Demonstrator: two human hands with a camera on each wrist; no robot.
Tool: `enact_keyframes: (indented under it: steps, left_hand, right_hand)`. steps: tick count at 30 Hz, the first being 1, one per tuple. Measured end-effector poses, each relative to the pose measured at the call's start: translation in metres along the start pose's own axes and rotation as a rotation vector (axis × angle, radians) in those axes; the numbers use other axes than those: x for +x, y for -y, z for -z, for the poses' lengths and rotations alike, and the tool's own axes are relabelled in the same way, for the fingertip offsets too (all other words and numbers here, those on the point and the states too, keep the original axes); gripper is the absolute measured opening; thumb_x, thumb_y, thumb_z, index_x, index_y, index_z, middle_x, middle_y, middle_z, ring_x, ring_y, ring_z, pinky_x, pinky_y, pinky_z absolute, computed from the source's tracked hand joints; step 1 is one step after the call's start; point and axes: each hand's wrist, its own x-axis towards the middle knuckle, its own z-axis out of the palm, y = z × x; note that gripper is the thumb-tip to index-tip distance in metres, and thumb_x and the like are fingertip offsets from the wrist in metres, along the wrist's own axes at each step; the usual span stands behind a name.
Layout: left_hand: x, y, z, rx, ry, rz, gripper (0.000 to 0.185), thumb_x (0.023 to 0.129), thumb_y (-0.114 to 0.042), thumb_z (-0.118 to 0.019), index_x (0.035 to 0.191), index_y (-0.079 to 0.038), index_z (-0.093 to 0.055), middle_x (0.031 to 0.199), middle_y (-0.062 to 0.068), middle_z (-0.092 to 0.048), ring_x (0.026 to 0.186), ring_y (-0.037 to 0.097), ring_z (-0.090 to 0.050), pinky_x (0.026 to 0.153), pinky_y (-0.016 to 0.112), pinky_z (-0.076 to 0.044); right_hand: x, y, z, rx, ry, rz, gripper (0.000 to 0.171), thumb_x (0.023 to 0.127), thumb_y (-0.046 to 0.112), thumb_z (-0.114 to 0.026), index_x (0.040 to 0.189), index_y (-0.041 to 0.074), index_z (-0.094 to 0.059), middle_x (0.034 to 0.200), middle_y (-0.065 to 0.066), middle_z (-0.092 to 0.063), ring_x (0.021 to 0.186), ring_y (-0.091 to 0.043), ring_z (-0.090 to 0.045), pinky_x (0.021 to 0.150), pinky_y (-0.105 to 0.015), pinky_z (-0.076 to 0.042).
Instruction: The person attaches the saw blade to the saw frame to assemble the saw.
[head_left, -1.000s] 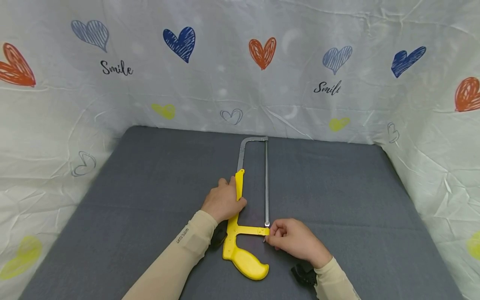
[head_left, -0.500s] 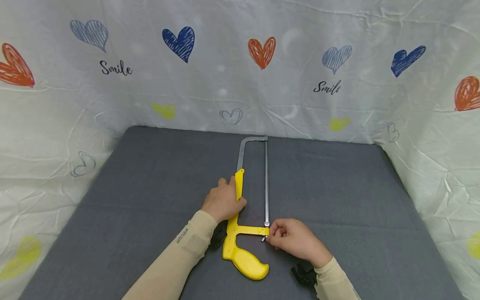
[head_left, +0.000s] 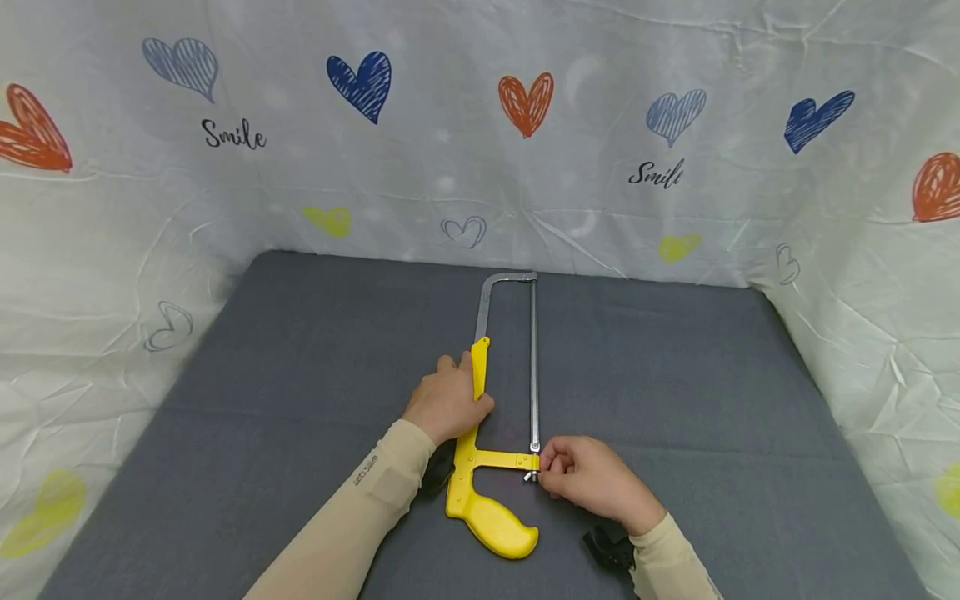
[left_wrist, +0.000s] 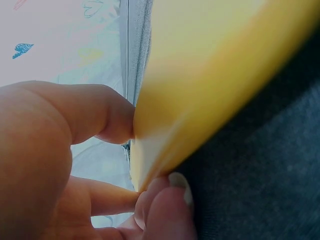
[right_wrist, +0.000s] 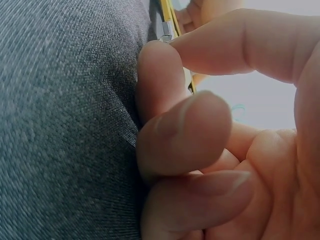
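Observation:
A yellow-handled hacksaw lies flat on the grey table, its metal frame and blade pointing away from me. My left hand grips the yellow upper bar of the saw, thumb and fingers round it. My right hand pinches the small metal nut at the near end of the blade, below the yellow cross arm. In the right wrist view the curled fingers rest on the cloth, with the yellow arm just beyond them.
A white sheet with printed hearts walls the table at the back and both sides. A small black object lies by my right wrist, and another dark one shows under my left forearm.
Almost nothing has moved. The metal nut under the cross arm shows slightly more beside my right fingertips than one second ago.

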Motion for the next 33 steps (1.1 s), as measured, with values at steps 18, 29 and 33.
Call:
enact_keyframes:
  steps: [18,29,33]
  left_hand:
    - [0.0007,0.0001,0.0007,-0.003,-0.004,-0.013,0.086,0.098,-0.033,-0.067,0.168,0.002,-0.032,0.145,0.031,-0.053,0.074,0.030,-0.062,0.072,0.042,-0.060]
    - [0.0023,-0.0007,0.0000,-0.003,-0.005,-0.022,0.087,0.099,-0.035,-0.067,0.168,0.003,-0.031,0.143,0.030,-0.054,0.078,0.031,-0.063,0.076,0.044,-0.062]
    - [0.0021,0.0002,-0.0007,-0.001,-0.008,-0.028,0.087,0.098,-0.035,-0.068,0.168,0.004,-0.032,0.142,0.030,-0.054,0.078,0.031,-0.063,0.078,0.045,-0.062]
  right_hand:
    - [-0.0012,0.0020,0.0000,0.017,-0.011,-0.012,0.008,0.090,0.015,-0.079,0.087,0.015,-0.071,0.065,0.009,-0.061,0.053,-0.005,-0.045,0.052,-0.022,-0.035]
    - [-0.0016,0.0042,-0.0016,-0.034,-0.042,-0.049,0.032,0.085,0.045,-0.089,0.081,0.020,-0.068,0.059,0.009,-0.053,0.051,-0.008,-0.044,0.050,-0.024,-0.033]
    - [-0.0008,0.0057,-0.0047,-0.073,-0.085,-0.047,0.035,0.087,0.051,-0.086,0.078,0.022,-0.067,0.057,0.010,-0.050,0.049,-0.009,-0.042,0.049,-0.025,-0.032]
